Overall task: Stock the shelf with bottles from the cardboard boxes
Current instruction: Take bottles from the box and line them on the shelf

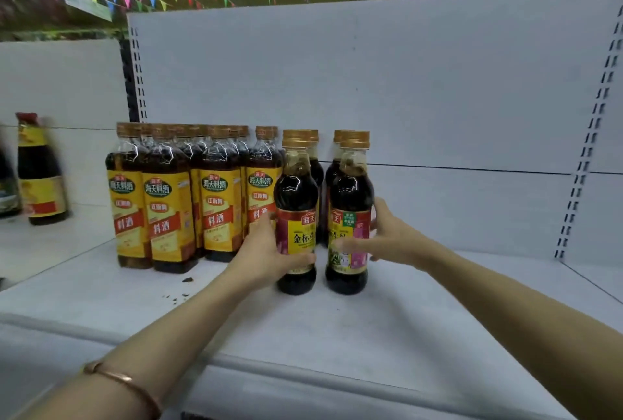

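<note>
Both bare forearms reached forward over the white metal shelf. The left hand curled its fingers round a dark, round-shouldered plastic bottle with a gold ribbed cap. The right hand gripped its twin bottle just beside. Left of the fingers stood yellow-labelled bottles. A thin bracelet ringed the left wrist.

A white shelf is seen; dark bottles stand at the fingers, yellow-labelled bottles just left, dark crumbs nearby.
</note>
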Tool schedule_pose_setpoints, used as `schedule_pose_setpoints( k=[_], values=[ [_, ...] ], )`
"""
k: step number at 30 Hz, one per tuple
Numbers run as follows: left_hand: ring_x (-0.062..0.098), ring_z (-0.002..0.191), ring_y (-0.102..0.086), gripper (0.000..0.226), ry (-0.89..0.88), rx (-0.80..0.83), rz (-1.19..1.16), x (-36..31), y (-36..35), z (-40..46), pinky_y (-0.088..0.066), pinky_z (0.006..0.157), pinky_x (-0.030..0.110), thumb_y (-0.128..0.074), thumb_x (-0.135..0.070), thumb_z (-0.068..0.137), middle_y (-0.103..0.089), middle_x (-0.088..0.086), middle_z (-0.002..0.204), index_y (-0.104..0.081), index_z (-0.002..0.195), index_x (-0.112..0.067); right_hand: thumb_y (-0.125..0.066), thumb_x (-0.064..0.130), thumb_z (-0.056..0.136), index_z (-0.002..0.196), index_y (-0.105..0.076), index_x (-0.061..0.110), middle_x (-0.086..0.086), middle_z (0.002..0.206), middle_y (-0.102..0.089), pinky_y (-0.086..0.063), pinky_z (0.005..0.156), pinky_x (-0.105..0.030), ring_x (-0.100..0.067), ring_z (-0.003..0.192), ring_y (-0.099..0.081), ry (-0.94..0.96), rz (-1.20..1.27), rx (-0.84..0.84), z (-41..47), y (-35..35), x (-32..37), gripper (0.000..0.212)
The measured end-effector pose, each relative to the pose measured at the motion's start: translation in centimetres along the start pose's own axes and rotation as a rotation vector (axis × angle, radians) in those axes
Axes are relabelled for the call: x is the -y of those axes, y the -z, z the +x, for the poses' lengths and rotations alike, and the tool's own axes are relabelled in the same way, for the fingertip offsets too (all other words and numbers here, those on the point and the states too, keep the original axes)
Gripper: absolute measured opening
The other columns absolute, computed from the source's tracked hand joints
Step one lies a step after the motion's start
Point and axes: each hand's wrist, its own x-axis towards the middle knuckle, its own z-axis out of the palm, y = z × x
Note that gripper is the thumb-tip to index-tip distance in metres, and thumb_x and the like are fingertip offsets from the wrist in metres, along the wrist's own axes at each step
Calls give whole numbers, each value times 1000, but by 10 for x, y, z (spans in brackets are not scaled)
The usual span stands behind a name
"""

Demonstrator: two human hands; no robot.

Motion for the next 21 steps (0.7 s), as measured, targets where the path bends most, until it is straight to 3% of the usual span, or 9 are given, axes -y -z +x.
schedule_pose_setpoints(
  k=[2,5,9,13,15,21],
  values=[
    [19,120,-54,98,33,-64,0,1,-6,2,-46,99,34,-87,-38,64,-52,0,132,-27,139,-19,-80,42,75,137,-31,16,7,99,-59,-51,58,-21,-8,87,-62,-80,45,-31,-2,-8,-11,83],
    [18,118,-56,83,30,-61,4,-3,-9,10,-44,91,28,-87,-33,65,-58,-1,128,-40,131,-18,-78,37,78,126,-42,14,8,99,-54,-54,57,-22,-10,85,-62,-58,36,-77,4,-8,-12,64],
    [20,121,-55,76,56,-46,-37,-2,-12,24,-43,96,31,-85,-26,68,-59,1,129,-43,130,-17,-75,32,82,111,-46,22,11,95,-53,-61,72,-34,-13,85,-61,-23,-21,-107,13,-5,-12,42],
    [23,125,-52,72,50,-44,-47,0,-16,35,-41,101,36,-82,-20,72,-57,2,132,-43,132,-16,-72,31,85,130,-45,14,2,113,-55,-57,89,-42,-18,101,-57,-15,-62,-128,24,-6,-18,55],
    [22,123,-53,64,45,-39,-41,2,-18,40,-40,99,32,-81,-18,74,-59,1,128,-49,129,-15,-70,31,87,136,-42,12,-4,125,-56,-55,92,-43,-21,106,-57,-20,-73,-149,28,-7,-20,60],
    [24,119,-56,58,46,-35,-15,6,-22,55,-44,103,41,-80,-17,74,-62,5,126,-53,125,-13,-65,33,91,143,-38,13,-7,138,-53,-51,97,-39,-26,118,-58,-9,-119,-141,37,-8,-24,62]
  ],
)
